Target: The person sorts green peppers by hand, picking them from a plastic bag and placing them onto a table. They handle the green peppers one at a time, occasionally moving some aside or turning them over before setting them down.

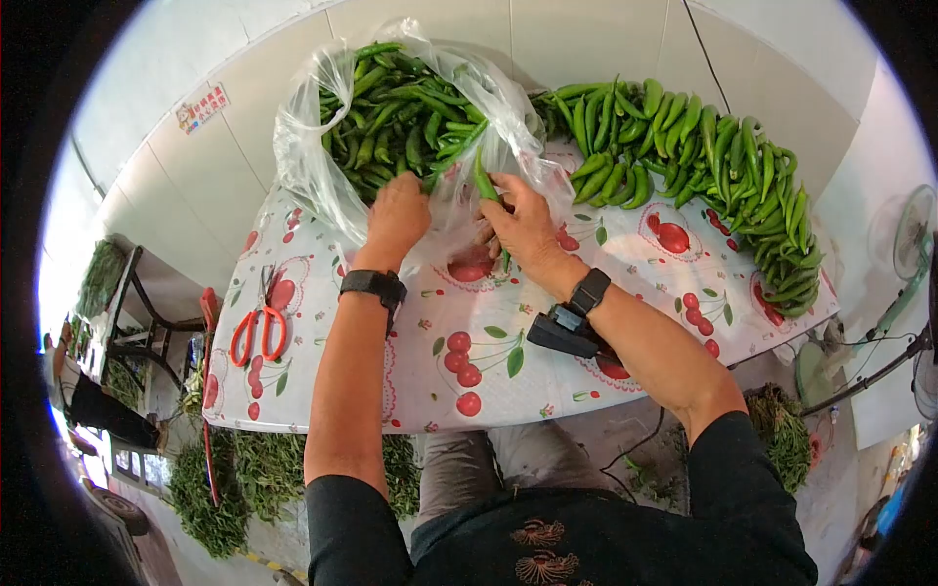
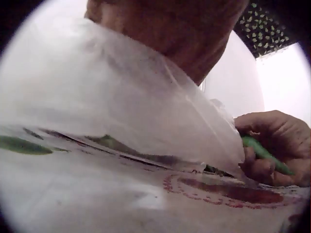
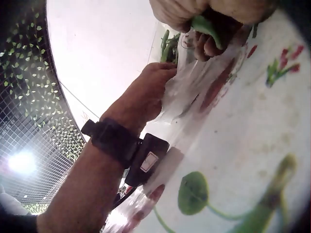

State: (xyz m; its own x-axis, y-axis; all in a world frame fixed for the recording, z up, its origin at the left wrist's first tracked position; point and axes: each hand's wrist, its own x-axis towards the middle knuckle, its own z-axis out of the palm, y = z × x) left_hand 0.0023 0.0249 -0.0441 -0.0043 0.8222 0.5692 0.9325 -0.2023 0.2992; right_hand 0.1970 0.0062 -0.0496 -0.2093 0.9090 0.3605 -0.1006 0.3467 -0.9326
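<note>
Long green peppers (image 1: 391,117) fill a clear plastic bag (image 1: 298,146) at the back of the table. My left hand (image 1: 399,213) is at the bag's front, its fingertips hidden at the peppers and plastic. To its right, my right hand (image 1: 528,230) grips a green pepper (image 1: 483,180), whose tip points up toward the bag. The left wrist view shows the right hand (image 2: 279,145) curled round a green pepper (image 2: 265,154), beside the plastic (image 2: 121,92). In the right wrist view, the left hand (image 3: 148,90) reaches to the bag, and the right hand's pepper (image 3: 208,30) is visible.
A long curved row of green peppers (image 1: 723,156) lies along the back and right of the table. Red-handled scissors (image 1: 260,327) rest at the left on the cherry-print tablecloth (image 1: 430,391). A tiled wall (image 1: 449,39) stands behind; a fan (image 1: 916,234) is at the right.
</note>
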